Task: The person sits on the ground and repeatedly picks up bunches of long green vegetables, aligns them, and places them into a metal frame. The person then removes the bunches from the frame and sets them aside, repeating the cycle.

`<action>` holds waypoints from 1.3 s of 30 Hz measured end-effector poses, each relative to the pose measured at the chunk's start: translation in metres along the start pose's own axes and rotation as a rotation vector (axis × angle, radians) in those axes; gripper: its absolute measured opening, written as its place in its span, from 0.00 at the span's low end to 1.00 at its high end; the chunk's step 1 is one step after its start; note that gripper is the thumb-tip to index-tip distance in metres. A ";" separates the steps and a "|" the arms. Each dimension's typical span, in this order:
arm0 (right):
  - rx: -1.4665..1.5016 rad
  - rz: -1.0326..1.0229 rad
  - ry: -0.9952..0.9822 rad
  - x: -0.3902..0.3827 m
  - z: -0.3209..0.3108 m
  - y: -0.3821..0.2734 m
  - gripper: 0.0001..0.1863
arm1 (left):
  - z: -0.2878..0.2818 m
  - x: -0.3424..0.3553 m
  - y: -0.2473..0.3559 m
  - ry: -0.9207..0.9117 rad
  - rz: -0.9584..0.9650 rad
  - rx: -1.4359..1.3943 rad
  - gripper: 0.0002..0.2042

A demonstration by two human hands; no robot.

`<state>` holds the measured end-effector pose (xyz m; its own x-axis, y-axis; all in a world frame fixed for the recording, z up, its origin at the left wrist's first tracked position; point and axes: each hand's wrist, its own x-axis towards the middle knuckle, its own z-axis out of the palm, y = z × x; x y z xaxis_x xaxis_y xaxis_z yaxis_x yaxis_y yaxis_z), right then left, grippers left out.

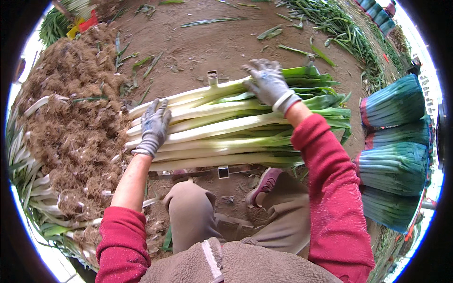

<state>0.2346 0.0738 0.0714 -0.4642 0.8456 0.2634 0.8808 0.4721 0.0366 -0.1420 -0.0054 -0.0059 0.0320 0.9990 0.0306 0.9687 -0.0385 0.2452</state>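
A wide layer of trimmed leeks (222, 125) lies crosswise before me, white root ends to the left, green tops to the right. It rests on a low metal frame (223, 172), whose square tube ends show at its near and far sides. My left hand (155, 123), in a grey glove, lies over the white ends with its fingers apart. Toward the far side, my right hand (268, 82), gloved the same way, touches the leeks where white turns to green. Its fingers are spread, and I see no grip on any stalk.
To the left is a big heap of soil-brown leek roots (71, 113), with untrimmed leeks (35, 188) beyond it. Tied bundles of leeks (394, 160) in blue-green wrapping stand at the right. Cut green leaves (339, 28) litter the dirt ground at the far right.
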 end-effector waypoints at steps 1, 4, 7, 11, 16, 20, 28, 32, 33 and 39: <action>-0.080 0.033 0.060 -0.011 -0.001 0.021 0.27 | 0.000 0.001 -0.001 0.010 0.015 0.009 0.25; 0.068 0.432 -0.112 -0.046 0.022 0.063 0.27 | 0.002 0.005 -0.001 -0.002 0.015 0.020 0.25; 0.276 0.476 -0.236 -0.047 0.048 0.089 0.30 | 0.005 0.006 -0.001 -0.008 -0.004 0.041 0.25; 0.134 0.362 -0.219 -0.039 0.026 0.088 0.30 | 0.014 0.002 -0.003 0.118 0.020 -0.005 0.27; 0.232 0.064 0.069 -0.071 -0.039 0.004 0.27 | 0.011 -0.007 0.004 0.532 0.143 -0.285 0.21; 0.062 -0.003 0.000 -0.104 -0.021 -0.086 0.25 | 0.008 -0.066 0.026 0.632 0.162 -0.389 0.22; -0.159 -0.037 -0.200 -0.096 0.015 -0.056 0.29 | 0.006 -0.307 -0.006 0.370 -0.088 -0.551 0.16; 0.259 -0.054 -0.124 -0.092 -0.007 -0.087 0.30 | -0.022 -0.403 -0.049 0.185 -0.218 -0.264 0.20; 0.427 -0.089 0.006 -0.097 -0.019 -0.102 0.29 | -0.028 -0.415 -0.062 0.155 -0.256 -0.168 0.22; 0.757 -0.235 -0.093 -0.163 -0.089 -0.238 0.28 | -0.044 -0.379 -0.143 -0.031 -0.218 0.225 0.24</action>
<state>0.1088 -0.1989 0.1050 -0.6650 0.7047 0.2474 0.4720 0.6532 -0.5920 -0.3036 -0.3799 -0.0102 -0.1783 0.9835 -0.0291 0.9836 0.1790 0.0224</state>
